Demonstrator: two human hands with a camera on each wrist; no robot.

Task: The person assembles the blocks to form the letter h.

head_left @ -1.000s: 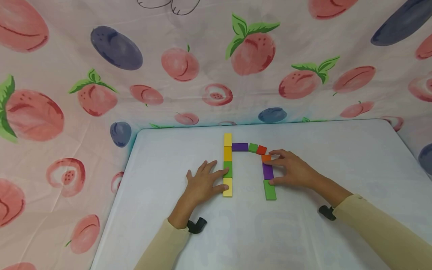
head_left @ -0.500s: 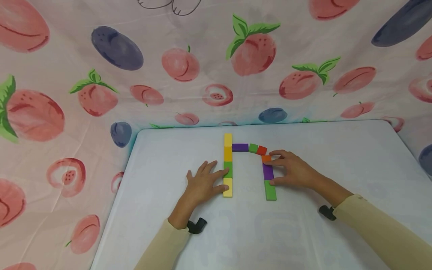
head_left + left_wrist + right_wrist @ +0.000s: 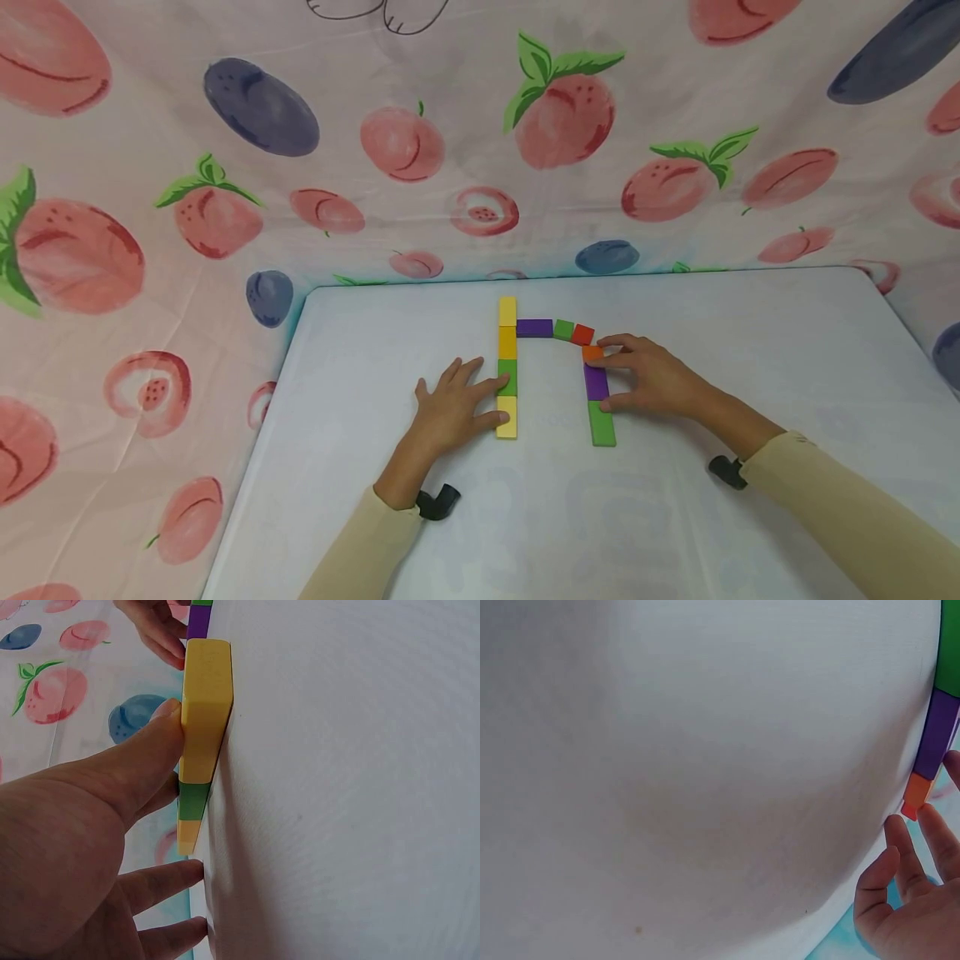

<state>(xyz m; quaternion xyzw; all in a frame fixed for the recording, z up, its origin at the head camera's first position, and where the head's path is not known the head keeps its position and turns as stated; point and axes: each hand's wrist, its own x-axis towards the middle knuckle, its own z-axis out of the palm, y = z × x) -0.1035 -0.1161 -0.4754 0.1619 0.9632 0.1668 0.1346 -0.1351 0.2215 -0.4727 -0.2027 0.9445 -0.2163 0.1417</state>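
Note:
Flat toy blocks form an arch-like outline on the white table. Its left column stacks a yellow block (image 3: pixel 507 312), an orange-yellow block (image 3: pixel 507 342), a green block (image 3: pixel 507 377) and a pale yellow block (image 3: pixel 510 429). My left hand (image 3: pixel 448 410) lies spread beside it, thumb on the pale yellow block (image 3: pixel 208 697) and index finger on the green one. On the right side, my right hand (image 3: pixel 651 379) touches the orange block (image 3: pixel 590 353) with a fingertip, its thumb at the joint of the purple block (image 3: pixel 596 383) and the long green block (image 3: pixel 602 427).
A purple block (image 3: pixel 534 328), a small green block (image 3: pixel 563 330) and a red block (image 3: pixel 582 335) bridge the two columns at the top. The white table (image 3: pixel 360 333) ends at a fruit-print cloth (image 3: pixel 420 83) behind it and to the left.

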